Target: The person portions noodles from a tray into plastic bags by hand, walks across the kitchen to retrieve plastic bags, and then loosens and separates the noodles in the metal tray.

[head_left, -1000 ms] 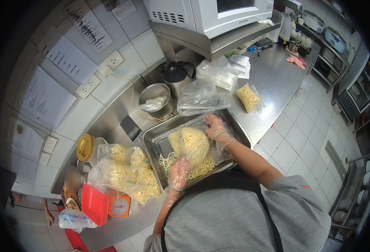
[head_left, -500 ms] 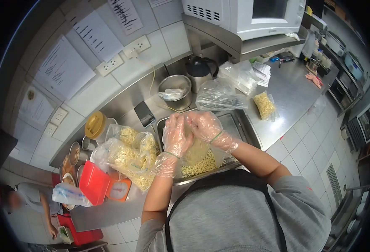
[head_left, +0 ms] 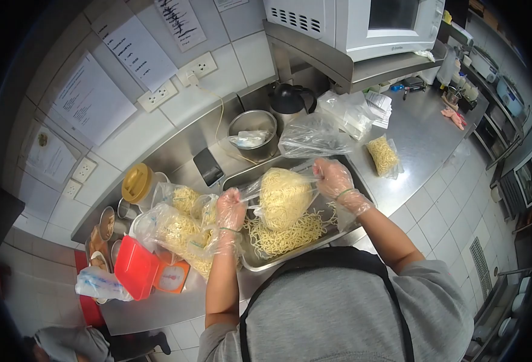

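A clear plastic bag of yellow noodles [head_left: 283, 196] hangs stretched between my two hands, above a metal tray [head_left: 255, 263]. My left hand [head_left: 231, 211], in a clear plastic glove with a green band at the wrist, is closed on the bag's left side. Gloved and banded likewise, my right hand [head_left: 337, 181] pinches the bag's opposite edge. Loose noodles [head_left: 287, 236] lie in the tray under the bag. Beside my left hand are several bags of noodles [head_left: 181, 229], partly hidden by that arm.
An orange scale [head_left: 172, 276] and red container [head_left: 136, 266] stand at the left. Behind the tray are a phone [head_left: 208, 166], a metal pot [head_left: 253, 128], a kettle [head_left: 287, 99] and plastic bags [head_left: 314, 137]. Another noodle bag [head_left: 383, 155] lies right. A person [head_left: 76, 344] is at lower left.
My hands have moved apart from close together over the tray, spreading the noodle bag between them. More loose noodles show in the tray. The other person has shifted lower in view.
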Action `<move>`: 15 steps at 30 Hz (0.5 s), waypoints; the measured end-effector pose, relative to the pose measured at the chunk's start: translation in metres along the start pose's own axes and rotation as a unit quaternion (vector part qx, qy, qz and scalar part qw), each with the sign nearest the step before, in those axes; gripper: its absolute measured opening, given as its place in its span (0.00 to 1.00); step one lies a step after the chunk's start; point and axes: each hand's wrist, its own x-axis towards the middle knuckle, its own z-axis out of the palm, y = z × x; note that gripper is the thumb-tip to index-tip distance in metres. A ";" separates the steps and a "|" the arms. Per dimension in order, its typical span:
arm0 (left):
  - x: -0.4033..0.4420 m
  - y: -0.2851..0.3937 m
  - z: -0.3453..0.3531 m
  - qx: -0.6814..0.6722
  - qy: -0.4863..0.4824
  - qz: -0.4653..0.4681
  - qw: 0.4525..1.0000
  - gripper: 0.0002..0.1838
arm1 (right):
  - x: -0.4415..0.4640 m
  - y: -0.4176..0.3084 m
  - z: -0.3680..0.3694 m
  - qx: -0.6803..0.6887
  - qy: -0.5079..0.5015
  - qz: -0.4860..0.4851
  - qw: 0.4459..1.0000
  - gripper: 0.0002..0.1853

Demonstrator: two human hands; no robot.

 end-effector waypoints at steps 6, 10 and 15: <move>-0.004 -0.020 -0.013 -0.057 0.000 -0.101 0.993 0.12 | -0.007 0.037 0.003 0.044 -0.007 0.041 0.998 0.11; 0.012 -0.046 -0.002 -0.051 0.028 -0.048 0.997 0.05 | 0.012 0.046 0.025 0.294 -0.100 0.083 0.947 0.20; 0.020 -0.049 0.029 -0.334 -0.203 -0.362 0.846 0.24 | 0.028 0.037 0.051 0.600 -0.245 0.204 0.734 0.21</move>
